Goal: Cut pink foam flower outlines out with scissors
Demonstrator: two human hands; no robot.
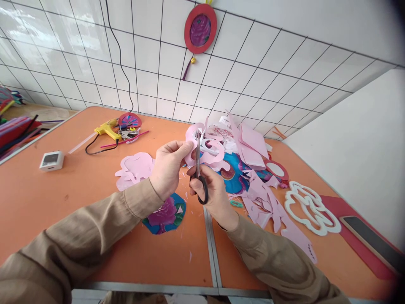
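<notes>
Between thumb and fingers my left hand (pixel 172 166) pinches a curved piece of pink paper (pixel 212 157). My right hand (pixel 217 192) grips scissors (pixel 203 193) by their black handles, with the blades pointing up and away, against the paper beside my left thumb. Whether the blades are apart is hard to make out. Left of my hands lie pink cut-out shapes (pixel 136 165). Below my left wrist sits a blue floral fabric piece (pixel 164 213) with small pink scraps on it.
Pink offcuts (pixel 264 198) and folded pink sheets (pixel 251 143) spread to the right, partly over blue fabric (pixel 232 173). A white cloud-shaped frame (pixel 311 207) and a dark phone-like slab (pixel 371 238) lie farther right. A yellow glue gun (pixel 108 129) and a small white box (pixel 51 161) are at left.
</notes>
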